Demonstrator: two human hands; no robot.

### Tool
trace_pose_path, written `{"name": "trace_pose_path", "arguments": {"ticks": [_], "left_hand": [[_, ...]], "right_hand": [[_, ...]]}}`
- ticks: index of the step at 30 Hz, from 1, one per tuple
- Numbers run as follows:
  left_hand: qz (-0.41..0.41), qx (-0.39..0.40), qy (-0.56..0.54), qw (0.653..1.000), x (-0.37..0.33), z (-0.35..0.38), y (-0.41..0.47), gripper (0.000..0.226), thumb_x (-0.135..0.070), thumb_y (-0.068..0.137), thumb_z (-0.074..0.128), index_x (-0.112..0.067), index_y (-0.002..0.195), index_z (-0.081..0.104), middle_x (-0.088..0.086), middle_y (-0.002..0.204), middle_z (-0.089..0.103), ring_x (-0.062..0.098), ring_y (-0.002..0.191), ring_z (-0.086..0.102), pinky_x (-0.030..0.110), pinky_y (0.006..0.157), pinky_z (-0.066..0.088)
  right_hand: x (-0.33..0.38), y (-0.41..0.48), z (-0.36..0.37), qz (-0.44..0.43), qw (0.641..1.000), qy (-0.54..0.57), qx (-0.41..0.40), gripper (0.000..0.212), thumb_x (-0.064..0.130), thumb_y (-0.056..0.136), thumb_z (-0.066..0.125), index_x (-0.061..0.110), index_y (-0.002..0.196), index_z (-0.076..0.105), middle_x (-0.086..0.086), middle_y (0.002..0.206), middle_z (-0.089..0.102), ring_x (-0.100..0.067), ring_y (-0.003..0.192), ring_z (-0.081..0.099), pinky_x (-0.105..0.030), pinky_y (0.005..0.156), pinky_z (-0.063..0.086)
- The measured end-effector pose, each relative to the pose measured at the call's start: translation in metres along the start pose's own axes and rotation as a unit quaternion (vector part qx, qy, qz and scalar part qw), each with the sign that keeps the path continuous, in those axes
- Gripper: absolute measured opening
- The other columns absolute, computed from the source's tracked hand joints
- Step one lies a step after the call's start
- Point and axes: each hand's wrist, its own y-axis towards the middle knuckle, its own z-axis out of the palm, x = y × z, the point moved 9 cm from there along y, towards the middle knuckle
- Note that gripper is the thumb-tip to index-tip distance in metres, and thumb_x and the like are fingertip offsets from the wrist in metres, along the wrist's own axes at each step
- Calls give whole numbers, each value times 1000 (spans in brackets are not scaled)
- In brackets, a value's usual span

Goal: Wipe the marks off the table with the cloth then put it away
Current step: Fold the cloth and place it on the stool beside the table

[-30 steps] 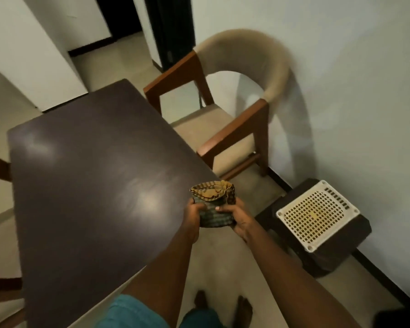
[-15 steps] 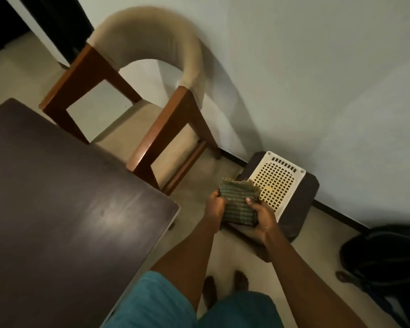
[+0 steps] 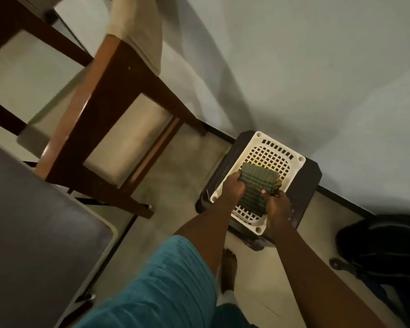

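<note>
View from my head, looking down past my arms to the floor by a pale wall. Both my hands hold a folded cloth (image 3: 255, 183), dark green with fine stripes, and a yellowish patterned layer peeks out along its right edge. My left hand (image 3: 232, 189) grips the cloth's left side with the fingers curled under it. My right hand (image 3: 278, 209) pinches the near right corner, thumb on top. The cloth is over a white plastic grid tray (image 3: 258, 138), covering the middle of the grid; I cannot tell whether it rests on the tray or hangs just above it. The tray sits on top of a low dark box (image 3: 311, 178) that stands on the floor against the wall. At the lower left is the corner of the dark table (image 3: 33, 221), well apart from the cloth. Beyond it stands a wooden chair (image 3: 109, 102) with a pale cushioned seat and back. Teal shorts (image 3: 166, 280) fill the bottom centre, with one bare foot (image 3: 229, 263) on the floor below the tray. A black bag (image 3: 384, 245) lies on the floor at the right, near the wall.
</note>
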Motion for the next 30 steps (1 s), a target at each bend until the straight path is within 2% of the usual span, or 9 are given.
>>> {"name": "trace_pose_path", "arguments": {"ticks": [5,12,16,19,23,26,30], "left_hand": [[8,-2,33,999,-2,12,26,37,-7,93,36,-8,126,54,17,125,59,32,116,53,35,96,41],[61,16,199,978,2,24,39,53,-5,91,42,-6,141,28,23,134,46,36,123,45,42,99,39],[50,3,222,974,13,19,37,65,-6,92,44,-8,148,12,21,145,33,34,133,34,43,109,33],[47,-11,195,980,15,11,30,60,-5,92,41,-8,147,17,22,142,37,34,130,39,40,107,37],[52,-18,201,978,17,6,18,50,0,90,40,-6,139,35,23,134,46,35,121,49,41,101,43],[72,-29,183,980,17,5,7,44,4,88,41,-6,130,49,21,127,54,35,113,54,42,97,46],[82,-38,163,983,19,4,-9,36,0,90,42,-1,124,54,21,122,56,34,111,54,38,93,44]], "right_hand": [[3,31,7,-11,996,-79,-33,39,21,91,61,5,127,54,-15,125,62,-35,114,58,-46,98,47],[-5,44,11,-9,987,-145,-62,42,21,89,64,-1,124,55,-19,126,60,-37,117,56,-46,100,44],[-2,44,10,-22,980,-187,-68,46,22,88,65,-2,125,54,-21,126,60,-39,116,57,-45,97,47],[-2,40,6,-20,973,-216,-83,43,21,91,60,-2,126,52,-23,127,59,-40,117,55,-44,97,44],[-1,28,1,-13,967,-236,-97,39,20,94,56,-3,125,51,-24,128,56,-41,120,52,-44,98,42],[1,16,2,-34,960,-256,-109,32,17,93,54,-1,120,54,-24,123,60,-42,114,55,-48,97,45],[4,-3,6,-55,955,-268,-114,30,10,94,52,-2,121,53,-24,122,60,-41,115,55,-48,95,44]]}}
